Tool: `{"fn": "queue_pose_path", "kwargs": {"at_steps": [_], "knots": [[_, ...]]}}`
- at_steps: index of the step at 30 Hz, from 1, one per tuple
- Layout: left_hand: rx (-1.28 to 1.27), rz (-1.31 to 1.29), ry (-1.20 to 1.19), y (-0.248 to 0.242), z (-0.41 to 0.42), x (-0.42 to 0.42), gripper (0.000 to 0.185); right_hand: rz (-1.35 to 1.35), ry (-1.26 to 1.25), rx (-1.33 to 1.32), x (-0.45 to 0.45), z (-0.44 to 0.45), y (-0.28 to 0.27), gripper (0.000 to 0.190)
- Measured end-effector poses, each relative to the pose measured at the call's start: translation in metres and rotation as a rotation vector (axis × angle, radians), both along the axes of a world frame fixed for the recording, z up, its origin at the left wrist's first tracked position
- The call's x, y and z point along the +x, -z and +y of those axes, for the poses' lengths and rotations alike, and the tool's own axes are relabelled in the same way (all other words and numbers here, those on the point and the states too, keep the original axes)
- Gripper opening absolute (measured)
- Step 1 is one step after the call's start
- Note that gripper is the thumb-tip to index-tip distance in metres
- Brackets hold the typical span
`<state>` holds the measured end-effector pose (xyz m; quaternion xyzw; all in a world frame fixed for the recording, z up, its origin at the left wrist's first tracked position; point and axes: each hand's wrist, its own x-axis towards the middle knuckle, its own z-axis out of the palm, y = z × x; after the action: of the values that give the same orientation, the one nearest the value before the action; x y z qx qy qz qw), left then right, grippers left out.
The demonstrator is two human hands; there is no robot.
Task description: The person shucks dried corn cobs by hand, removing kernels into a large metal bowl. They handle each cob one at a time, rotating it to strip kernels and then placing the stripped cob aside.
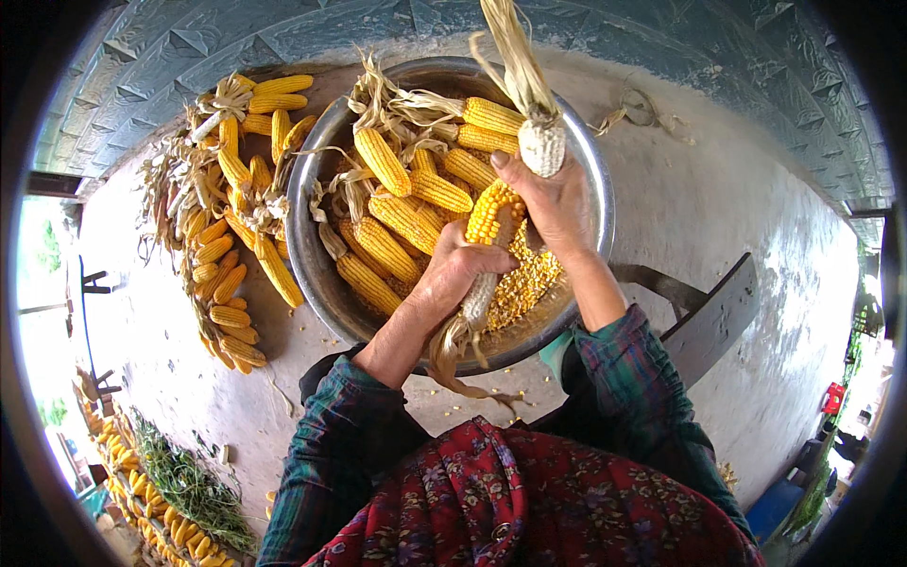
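Note:
My left hand (464,262) grips a partly shelled ear of corn (494,212), its upper part still bearing yellow kernels and its lower part bare. Dry husk (453,344) trails from that ear's lower end. In my right hand (556,202) is a bare white corn cob (542,147) with pale husk leaves (521,67) pointing up and away; its lower end is hidden by my palm. Both hands are over a large metal basin (606,212), close together. Loose kernels (528,283) lie in the basin beneath them, and unshelled ears (400,227) fill its left and far side.
A heap of corn ears tied by their husks (227,248) lies on the concrete floor (737,212) left of the basin. To the right stands a dark metal piece (716,312). More corn (163,517) and cut greenery (181,475) are at lower left. A blue patterned wall (673,42) rises behind.

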<state>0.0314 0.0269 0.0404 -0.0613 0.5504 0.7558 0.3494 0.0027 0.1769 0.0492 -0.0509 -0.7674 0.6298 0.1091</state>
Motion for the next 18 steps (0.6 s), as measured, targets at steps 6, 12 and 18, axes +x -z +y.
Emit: {"fn": "queue_pose_path", "kwargs": {"at_steps": [6,12,18], "knots": [[0.008,0.083,-0.072,-0.001,-0.001,-0.003,0.019,-0.1,-0.048,-0.451,-0.002,0.014,-0.002,0.036],[-0.05,-0.115,0.097,-0.002,-0.012,0.001,0.033,-0.13,-0.383,-0.795,-0.002,0.022,-0.002,0.042],[-0.115,0.217,0.162,0.014,-0.002,-0.002,0.026,-0.361,-0.282,-0.886,0.005,0.012,-0.007,0.02]]}}
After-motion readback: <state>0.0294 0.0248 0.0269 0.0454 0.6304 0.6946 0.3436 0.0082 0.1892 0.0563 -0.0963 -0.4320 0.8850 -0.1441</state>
